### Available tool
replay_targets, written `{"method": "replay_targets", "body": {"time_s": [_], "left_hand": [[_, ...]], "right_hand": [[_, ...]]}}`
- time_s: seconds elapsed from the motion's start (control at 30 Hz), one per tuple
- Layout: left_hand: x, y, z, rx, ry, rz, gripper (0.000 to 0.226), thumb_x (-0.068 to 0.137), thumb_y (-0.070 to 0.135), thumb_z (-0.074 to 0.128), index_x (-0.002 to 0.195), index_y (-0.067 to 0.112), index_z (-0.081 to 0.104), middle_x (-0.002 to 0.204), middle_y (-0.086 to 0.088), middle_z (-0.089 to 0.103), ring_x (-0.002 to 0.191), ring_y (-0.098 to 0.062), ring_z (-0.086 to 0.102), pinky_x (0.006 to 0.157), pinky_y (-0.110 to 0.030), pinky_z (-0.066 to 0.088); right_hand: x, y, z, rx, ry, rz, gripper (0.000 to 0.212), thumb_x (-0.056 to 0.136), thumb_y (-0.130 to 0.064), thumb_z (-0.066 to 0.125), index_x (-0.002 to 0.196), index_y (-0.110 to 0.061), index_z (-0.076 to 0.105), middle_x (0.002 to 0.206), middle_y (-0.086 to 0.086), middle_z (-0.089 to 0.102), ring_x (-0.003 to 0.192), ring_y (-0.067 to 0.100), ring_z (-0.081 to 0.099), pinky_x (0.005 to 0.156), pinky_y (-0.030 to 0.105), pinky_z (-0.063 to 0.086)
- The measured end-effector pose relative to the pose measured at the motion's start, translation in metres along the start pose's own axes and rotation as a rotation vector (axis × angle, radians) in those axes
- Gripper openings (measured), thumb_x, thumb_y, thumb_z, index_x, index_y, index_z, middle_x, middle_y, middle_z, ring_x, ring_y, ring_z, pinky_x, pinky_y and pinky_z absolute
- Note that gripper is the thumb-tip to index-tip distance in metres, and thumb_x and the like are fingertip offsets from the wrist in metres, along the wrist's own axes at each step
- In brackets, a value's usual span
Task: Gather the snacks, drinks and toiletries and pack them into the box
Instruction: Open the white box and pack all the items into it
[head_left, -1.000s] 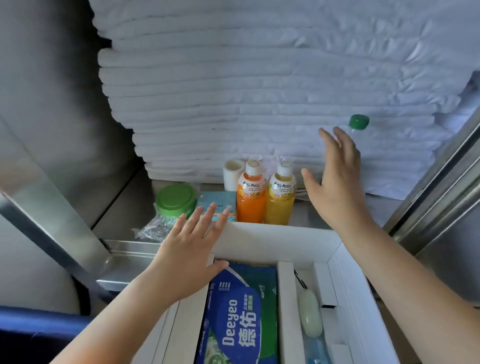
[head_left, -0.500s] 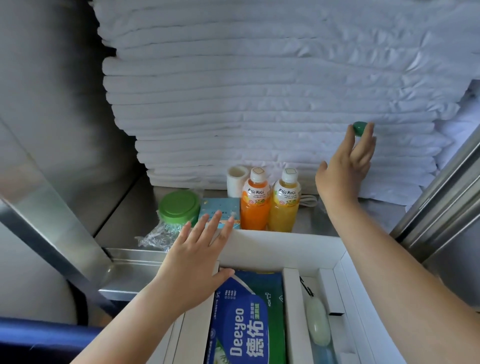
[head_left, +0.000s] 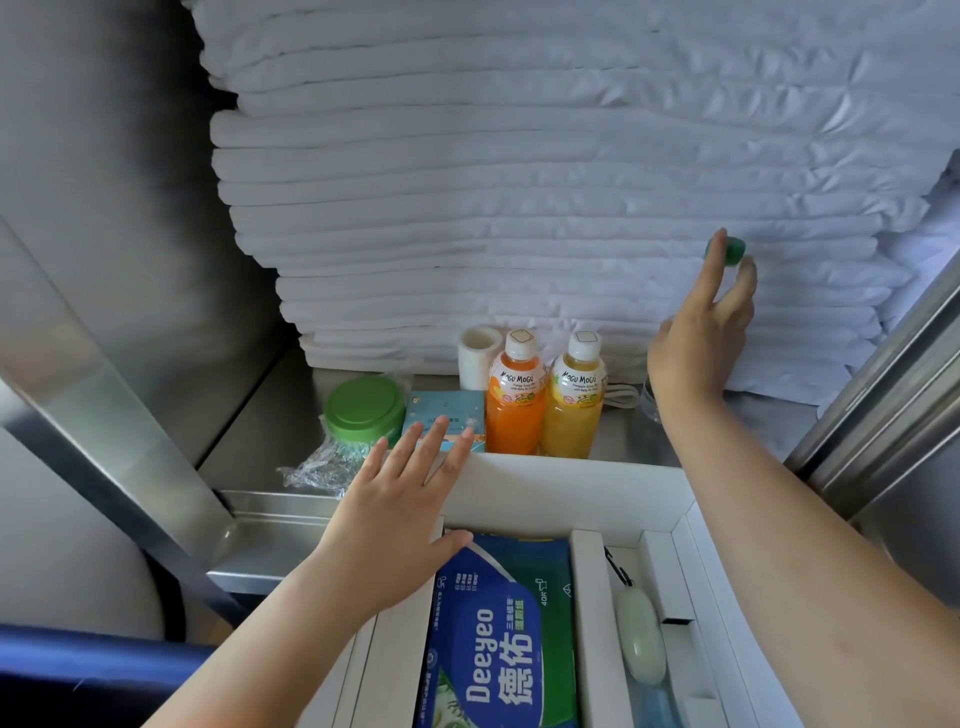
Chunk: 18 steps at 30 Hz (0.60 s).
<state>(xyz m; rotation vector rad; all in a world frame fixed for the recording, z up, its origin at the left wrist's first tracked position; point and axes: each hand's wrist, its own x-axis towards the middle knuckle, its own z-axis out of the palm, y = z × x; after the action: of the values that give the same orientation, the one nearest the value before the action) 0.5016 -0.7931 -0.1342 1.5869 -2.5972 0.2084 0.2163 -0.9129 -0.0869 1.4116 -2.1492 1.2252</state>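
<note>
Bottle (head_left: 650, 400), at two o'clock from the box (head_left: 571, 483), looks stiff and slippery, best taken round its body; right hand (head_left: 698, 343) touches its cap (head_left: 733, 253), grasp unclear, left hand (head_left: 400, 514) spread flat.

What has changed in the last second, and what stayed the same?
The right hand reached forward to the green-capped bottle and its fingers now curl around the bottle's top. The left hand stays open over the box; the orange juice bottle and yellow juice bottle did not move.
</note>
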Motion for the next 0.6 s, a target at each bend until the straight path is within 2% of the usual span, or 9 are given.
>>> {"method": "replay_targets", "body": {"time_s": [0.13, 0.37, 0.47, 0.6], "left_hand": [[-0.001, 0.0, 0.0, 0.01, -0.006, 0.001, 0.089, 0.089, 0.065, 0.028, 0.119, 0.037, -0.051, 0.143, 0.006, -0.033, 0.143, -0.021, -0.017, 0.108, -0.036, -0.017], [0.0, -0.001, 0.002, 0.0, -0.008, 0.007, 0.089, 0.089, 0.065, 0.029, 0.122, 0.037, -0.048, 0.145, 0.005, -0.032, 0.139, -0.017, -0.023, 0.108, -0.036, -0.017], [0.0, -0.002, 0.003, 0.005, -0.027, 0.006, 0.089, 0.089, 0.066, 0.028, 0.121, 0.038, -0.05, 0.143, 0.007, -0.034, 0.132, -0.014, -0.029, 0.109, -0.035, -0.017], [0.001, -0.004, 0.003, -0.002, -0.028, 0.009, 0.087, 0.089, 0.065, 0.028, 0.124, 0.038, -0.046, 0.144, 0.006, -0.031, 0.133, -0.015, -0.028, 0.107, -0.035, -0.019]], "right_hand": [[-0.004, -0.006, -0.009, 0.026, 0.032, -0.082, 0.096, 0.073, 0.015, 0.06, 0.15, -0.02, 0.014, 0.15, 0.016, 0.021, 0.13, 0.036, 0.032, 0.1, 0.043, 0.039], [-0.014, -0.037, -0.057, 0.104, 0.133, -0.434, 0.092, 0.074, 0.015, 0.065, 0.148, -0.016, 0.019, 0.149, 0.016, 0.028, 0.135, 0.031, 0.03, 0.109, 0.041, 0.033], [-0.03, -0.049, -0.084, 0.157, 0.078, -0.599, 0.088, 0.077, 0.014, 0.063, 0.148, -0.014, 0.021, 0.149, 0.018, 0.027, 0.137, 0.031, 0.028, 0.11, 0.042, 0.031], [-0.057, -0.064, -0.113, 0.187, -0.033, -0.766, 0.083, 0.08, 0.015, 0.057, 0.147, -0.016, 0.019, 0.148, 0.02, 0.029, 0.135, 0.035, 0.031, 0.105, 0.049, 0.035]]}}
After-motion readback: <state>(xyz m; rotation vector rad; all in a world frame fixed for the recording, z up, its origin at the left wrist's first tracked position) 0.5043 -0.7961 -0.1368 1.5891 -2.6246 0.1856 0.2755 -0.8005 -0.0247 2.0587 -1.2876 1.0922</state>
